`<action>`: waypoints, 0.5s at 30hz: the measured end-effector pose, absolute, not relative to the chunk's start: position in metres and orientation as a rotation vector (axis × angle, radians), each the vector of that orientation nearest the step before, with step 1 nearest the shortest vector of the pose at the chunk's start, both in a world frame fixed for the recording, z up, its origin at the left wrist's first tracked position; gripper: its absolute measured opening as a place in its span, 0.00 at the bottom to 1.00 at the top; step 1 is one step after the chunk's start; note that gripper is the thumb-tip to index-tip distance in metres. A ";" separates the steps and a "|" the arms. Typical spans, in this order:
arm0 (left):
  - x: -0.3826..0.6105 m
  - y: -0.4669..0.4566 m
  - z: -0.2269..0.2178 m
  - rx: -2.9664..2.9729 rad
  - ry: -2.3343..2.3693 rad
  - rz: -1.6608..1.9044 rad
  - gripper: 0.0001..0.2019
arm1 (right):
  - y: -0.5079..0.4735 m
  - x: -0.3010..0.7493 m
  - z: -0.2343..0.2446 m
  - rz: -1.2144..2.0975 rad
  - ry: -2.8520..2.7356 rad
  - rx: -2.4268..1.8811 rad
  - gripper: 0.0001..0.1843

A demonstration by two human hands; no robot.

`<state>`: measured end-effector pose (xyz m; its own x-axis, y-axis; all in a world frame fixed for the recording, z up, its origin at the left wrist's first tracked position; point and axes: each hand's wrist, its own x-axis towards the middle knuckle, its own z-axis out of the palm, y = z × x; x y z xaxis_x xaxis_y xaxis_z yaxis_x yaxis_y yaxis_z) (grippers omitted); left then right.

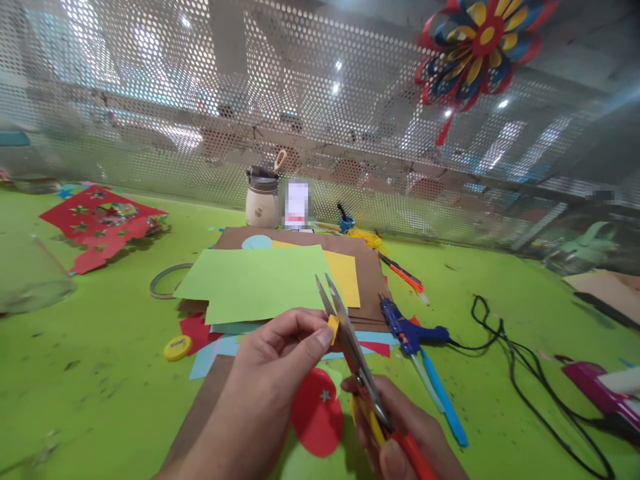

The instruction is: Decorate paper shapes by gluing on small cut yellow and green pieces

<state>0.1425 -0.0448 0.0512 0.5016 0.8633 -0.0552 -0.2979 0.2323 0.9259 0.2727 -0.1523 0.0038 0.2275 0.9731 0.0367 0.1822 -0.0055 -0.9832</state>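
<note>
Between the thumb and fingers of my left hand (280, 353) is a small piece of yellow paper (333, 328). My right hand (400, 427) grips a pair of scissors (357, 363) with red and yellow handles. The blades stand slightly apart, tips pointing away from me, right beside the yellow piece; whether they touch it I cannot tell. Below my hands lies a red paper oval (318, 417) with a small star-shaped hole or mark. Beyond them a light green sheet (265, 283) rests on yellow paper (347, 273) and brown card (370, 293).
A blue glue gun (407, 330) with a black cord (510, 347) lies at right, near a light blue pen-like tool (445, 400). Left are a yellow round lid (178, 347), a tape ring (160, 283) and cut red paper (107, 220). A jar (263, 200) stands behind.
</note>
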 end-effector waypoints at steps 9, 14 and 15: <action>0.140 -0.043 0.052 1.035 0.655 0.838 0.07 | -0.152 0.272 0.001 0.946 -1.126 -1.398 0.41; 0.140 -0.042 0.052 1.041 0.639 0.839 0.06 | -0.154 0.276 -0.003 1.025 -1.111 -1.404 0.41; 0.140 -0.041 0.052 1.043 0.638 0.841 0.06 | -0.154 0.277 -0.003 1.040 -1.111 -1.407 0.42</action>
